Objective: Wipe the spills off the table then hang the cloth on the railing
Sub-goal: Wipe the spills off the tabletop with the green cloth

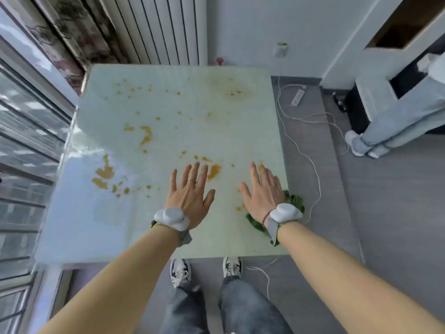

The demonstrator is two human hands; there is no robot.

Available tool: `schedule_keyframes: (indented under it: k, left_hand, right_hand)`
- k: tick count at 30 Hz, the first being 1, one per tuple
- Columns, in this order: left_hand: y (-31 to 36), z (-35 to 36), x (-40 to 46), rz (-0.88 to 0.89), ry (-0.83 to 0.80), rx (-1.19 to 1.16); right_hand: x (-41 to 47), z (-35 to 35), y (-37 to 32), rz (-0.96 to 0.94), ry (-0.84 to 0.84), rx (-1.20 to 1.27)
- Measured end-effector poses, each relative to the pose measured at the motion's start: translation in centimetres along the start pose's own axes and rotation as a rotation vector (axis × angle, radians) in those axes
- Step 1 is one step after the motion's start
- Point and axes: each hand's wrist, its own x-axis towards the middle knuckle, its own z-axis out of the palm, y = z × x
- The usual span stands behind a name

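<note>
Bright, even daylight enters from the window [26,131] left of the table [168,112], laying a pale bluish glare on the table's left and near-left surface. Shadows are faint and soft-edged across the rest of the table. Wide-angle distortion bends straight lines away from the table toward the frame edges, and overall detail is slightly soft.

tabletop [168,112]: pale green-white, faint grid. spills [147,135]: orange-yellow blotches and specks (one faded smear far side). cloth [295,201]: green. floor [397,213]: grey. curtain [72,32]: dark mottled brown.
</note>
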Motion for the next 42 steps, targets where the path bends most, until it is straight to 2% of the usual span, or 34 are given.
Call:
schedule_keyframes:
  k: [7, 13, 16, 22, 27, 32, 39, 42]
  left_hand:
    - [2.4, 8.2, -0.4, -0.048, -0.157, -0.009]
    - [3.2, 13.1, -1.2, -0.133, -0.184, -0.029]
    - [3.1, 14.6, -1.7, -0.168, -0.188, -0.040]
    - [2.9, 18.3, -2.0, -0.176, -0.073, -0.051]
    - [2.9, 19.3, -2.1, -0.179, 0.005, -0.045]
    - [2.8, 19.5, -2.3, -0.176, 0.085, -0.063]
    - [2.2, 19.9, -2.8, -0.160, 0.201, -0.154]
    - [2.3, 19.8, -2.5, -0.162, 0.206, -0.171]
  right_hand:
    - [-1.4, 6.7, 6.9, 0.226, -0.011, -0.056]
    - [-0.8, 10.9, 9.1, 0.259, -0.004, -0.015]
    - [-0.9, 12.3, 9.2, 0.249, 0.062, -0.005]
    - [-0.9, 15.1, 9.8, 0.166, 0.222, -0.057]
    - [0.7, 15.8, 9.3, 0.097, 0.285, -0.061]
    - [3.7, 15.8, 6.5, 0.002, 0.301, -0.019]
    - [-0.6, 17.2, 5.1, -0.392, 0.185, -0.057]
    - [-1.1, 16.1, 6.2, -0.378, 0.183, 0.002]
